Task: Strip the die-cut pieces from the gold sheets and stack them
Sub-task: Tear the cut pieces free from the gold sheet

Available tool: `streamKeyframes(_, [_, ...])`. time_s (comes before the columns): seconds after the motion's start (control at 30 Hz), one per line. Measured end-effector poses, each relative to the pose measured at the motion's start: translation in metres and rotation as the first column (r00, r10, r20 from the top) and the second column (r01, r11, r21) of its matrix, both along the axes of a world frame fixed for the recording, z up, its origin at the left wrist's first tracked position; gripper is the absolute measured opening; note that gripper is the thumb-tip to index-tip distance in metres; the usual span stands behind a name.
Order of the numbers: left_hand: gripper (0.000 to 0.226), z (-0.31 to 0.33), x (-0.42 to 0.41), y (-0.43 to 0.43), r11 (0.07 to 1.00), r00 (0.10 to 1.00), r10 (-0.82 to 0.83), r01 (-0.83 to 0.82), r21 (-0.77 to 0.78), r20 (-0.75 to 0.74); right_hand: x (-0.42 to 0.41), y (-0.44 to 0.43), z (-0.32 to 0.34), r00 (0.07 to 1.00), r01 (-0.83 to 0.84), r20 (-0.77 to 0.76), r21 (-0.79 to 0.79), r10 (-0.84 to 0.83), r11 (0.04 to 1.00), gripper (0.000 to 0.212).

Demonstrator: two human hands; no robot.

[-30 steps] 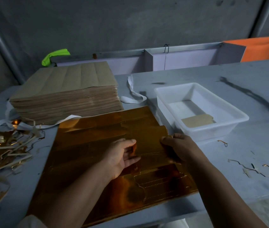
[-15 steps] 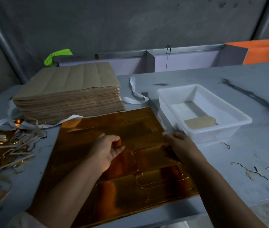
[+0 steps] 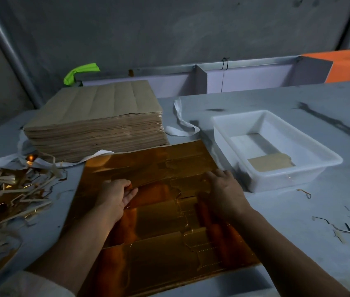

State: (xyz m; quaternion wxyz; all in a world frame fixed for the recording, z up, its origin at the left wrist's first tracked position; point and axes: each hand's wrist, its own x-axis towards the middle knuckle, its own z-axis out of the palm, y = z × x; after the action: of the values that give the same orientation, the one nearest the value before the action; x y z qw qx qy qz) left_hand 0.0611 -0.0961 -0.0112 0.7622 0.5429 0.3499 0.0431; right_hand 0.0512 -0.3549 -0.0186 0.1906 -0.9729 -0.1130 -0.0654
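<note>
A gold sheet (image 3: 152, 168) lies flat on the table (image 3: 298, 211) in front of the person, between a heap of scraps (image 3: 9, 196) and a white tray (image 3: 330, 161). The left hand (image 3: 114, 196) pinches a strip (image 3: 154, 196) raised from the sheet's middle, fingers curled round its end. The right hand (image 3: 225, 191) presses the sheet with straight fingers (holding nothing). One tan piece (image 3: 270, 165) lies in the tray. A brown stack (image 3: 97, 123) sits behind the sheet.
</note>
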Motion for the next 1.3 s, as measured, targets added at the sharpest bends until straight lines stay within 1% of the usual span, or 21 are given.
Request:
streamKeyframes(0.07, [0.036,-0.003,0.001,0.002,1.000,1.000,-0.001,0.001,0.013,0.001,0.008,0.005,-0.006,0.999,-0.050,-0.026,-0.096,0.047,0.994,0.052])
streamKeyframes(0.1, [0.039,-0.005,0.001,0.003,1.000,1.000,-0.003,0.003,0.019,0.004,0.011,0.007,-0.009,0.997,-0.072,-0.040,-0.137,0.067,0.988,0.053])
streamKeyframes(0.17, [0.042,-0.007,0.002,0.005,0.999,1.000,-0.012,0.011,0.030,0.006,0.015,0.009,-0.014,0.994,-0.101,-0.055,-0.175,0.093,0.979,0.050])
streamKeyframes(0.3, [0.053,-0.009,0.005,0.007,0.998,1.000,-0.018,0.018,0.055,-0.002,0.018,0.009,-0.017,0.992,-0.124,-0.052,-0.151,0.117,0.981,0.040])
streamKeyframes(0.43, [0.069,-0.010,0.008,0.008,0.994,1.000,-0.014,0.015,0.104,-0.012,0.017,0.008,-0.017,0.980,-0.197,-0.027,-0.187,0.196,0.962,0.036])
streamKeyframes(0.57, [0.074,-0.012,0.009,0.014,0.988,1.000,-0.006,0.009,0.153,-0.024,0.014,0.009,-0.014,0.968,-0.231,0.055,-0.193,0.246,0.953,0.033])
streamKeyframes(0.67, [0.074,-0.012,0.008,0.018,0.981,1.000,-0.008,0.014,0.195,-0.030,0.013,0.011,-0.014,0.958,-0.233,0.111,-0.226,0.263,0.946,0.027])
streamKeyframes(0.8, [0.075,-0.011,0.007,0.021,0.973,1.000,0.001,0.005,0.230,-0.027,0.011,0.016,-0.013,0.964,-0.202,0.117,-0.262,0.239,0.944,0.021])
streamKeyframes(0.87, [0.074,-0.011,0.006,0.021,0.973,1.000,0.007,-0.004,0.231,-0.011,0.010,0.018,-0.014,0.974,-0.166,0.115,-0.234,0.197,0.958,0.019])
streamKeyframes(0.93, [0.073,-0.010,0.006,0.019,0.975,1.000,0.003,-0.007,0.223,0.020,0.009,0.019,-0.017,0.983,-0.116,0.119,-0.170,0.137,0.979,0.016])
streamKeyframes(1.07, [0.075,-0.010,0.005,0.007,0.968,0.997,-0.020,0.000,0.250,0.081,0.007,0.019,-0.023,0.990,-0.058,0.122,-0.100,0.071,0.993,0.017])
streamKeyframes(1.2, [0.075,-0.016,0.005,-0.004,0.937,0.993,-0.092,0.061,0.343,0.075,0.003,0.020,-0.028,0.991,-0.018,0.134,-0.035,0.023,0.999,0.006])
streamKeyframes(1.3, [0.066,-0.021,0.005,-0.006,0.892,0.990,-0.131,0.097,0.441,0.048,0.003,0.018,-0.031,0.990,0.001,0.142,0.021,-0.004,1.000,0.011])
